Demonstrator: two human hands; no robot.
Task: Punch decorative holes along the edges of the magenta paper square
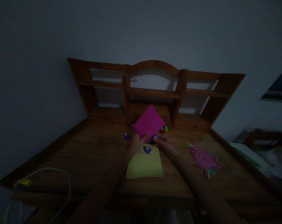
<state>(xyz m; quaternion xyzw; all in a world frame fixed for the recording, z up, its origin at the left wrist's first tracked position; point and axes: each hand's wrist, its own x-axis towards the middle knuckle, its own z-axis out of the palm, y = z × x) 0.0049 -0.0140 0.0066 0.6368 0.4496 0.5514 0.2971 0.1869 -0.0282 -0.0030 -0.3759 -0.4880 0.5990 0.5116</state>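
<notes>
Gripping a pink sheet [149, 119] near its lower edge, in the head view, the left hand [138, 143] has thumb and fingers clamped on it above the far end of the yellow paper stack [144, 165]. At the stack's far right corner, the right hand's [166, 143] fingers close on a purple punch [155, 137] by the sheet's lower corner; another punch [148, 150] sits on the stack.

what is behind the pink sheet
The wooden shelf stands behind the pink sheet, and what looks like a purple punch peeks past its left corner. Whatever it covers is hidden.
</notes>
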